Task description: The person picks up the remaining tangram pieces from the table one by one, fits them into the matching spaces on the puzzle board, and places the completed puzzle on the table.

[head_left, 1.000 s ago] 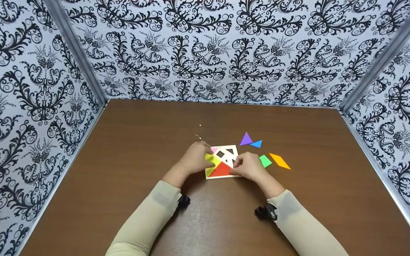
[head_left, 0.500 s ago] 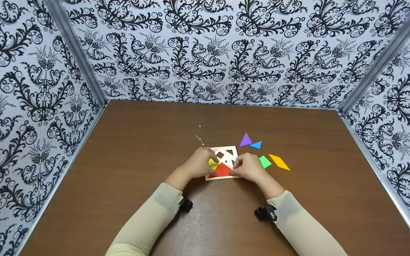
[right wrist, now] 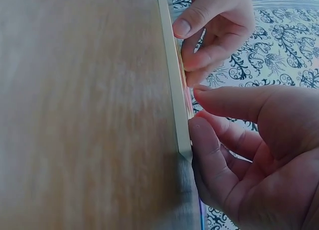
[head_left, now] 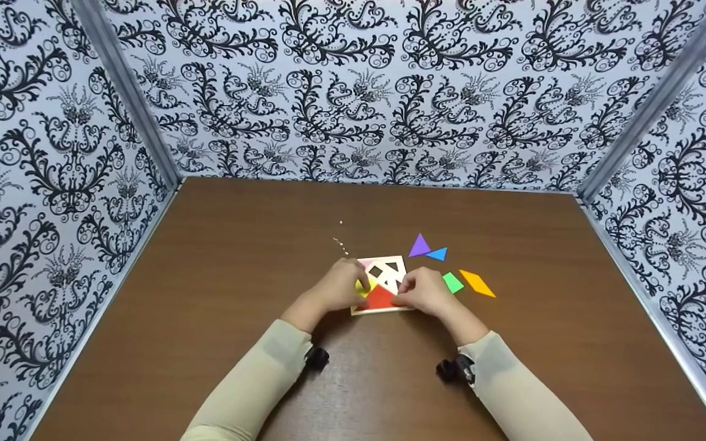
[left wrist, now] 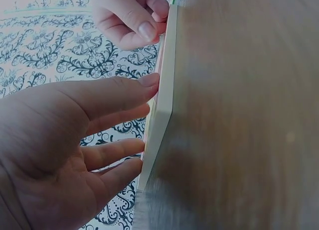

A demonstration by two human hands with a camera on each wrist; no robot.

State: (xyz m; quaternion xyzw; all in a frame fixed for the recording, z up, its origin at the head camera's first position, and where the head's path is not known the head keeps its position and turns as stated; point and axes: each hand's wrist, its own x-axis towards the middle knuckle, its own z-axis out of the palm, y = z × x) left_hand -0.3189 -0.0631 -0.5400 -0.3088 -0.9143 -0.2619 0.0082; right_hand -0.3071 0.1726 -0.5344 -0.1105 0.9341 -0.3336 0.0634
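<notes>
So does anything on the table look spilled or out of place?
One thing: a short trail of white specks on the brown table, beyond the puzzle tray's far left corner. They match nothing around them; crumbs or glare, I can't tell. Otherwise nothing stands out.

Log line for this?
left hand: on pale square puzzle tray; right hand: at red triangular piece; off tray: purple triangle, blue triangle, green square, orange parallelogram

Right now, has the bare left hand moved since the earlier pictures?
Yes: the bare left hand has shifted slightly toward the person, away from the brown table's far edge.
</notes>
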